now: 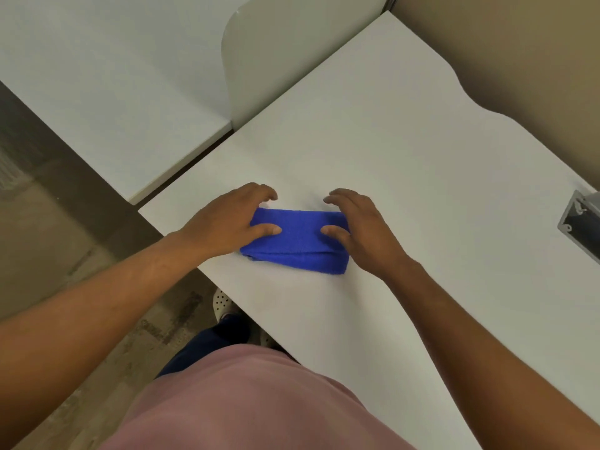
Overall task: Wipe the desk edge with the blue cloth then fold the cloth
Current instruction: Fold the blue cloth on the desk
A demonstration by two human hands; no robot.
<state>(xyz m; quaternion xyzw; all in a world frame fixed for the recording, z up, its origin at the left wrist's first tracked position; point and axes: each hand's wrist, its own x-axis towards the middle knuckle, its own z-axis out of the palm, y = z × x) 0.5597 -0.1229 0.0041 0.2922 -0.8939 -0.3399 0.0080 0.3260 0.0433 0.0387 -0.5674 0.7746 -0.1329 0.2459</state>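
Observation:
The blue cloth (300,245) lies folded into a narrow strip on the white desk (406,164), close to the desk's near left edge (181,245). My left hand (227,219) rests on the cloth's left end, thumb pressed on top and fingers curled past its far side. My right hand (360,228) covers the right end the same way, thumb on the cloth. Both hands press it flat against the desk; neither lifts it.
A second white desk (107,92) adjoins at the left, with a white rounded divider panel (276,56) between them. A grey metal box (581,222) sits at the right edge of view. Tan floor lies beyond the desk's left edge and wavy far edge.

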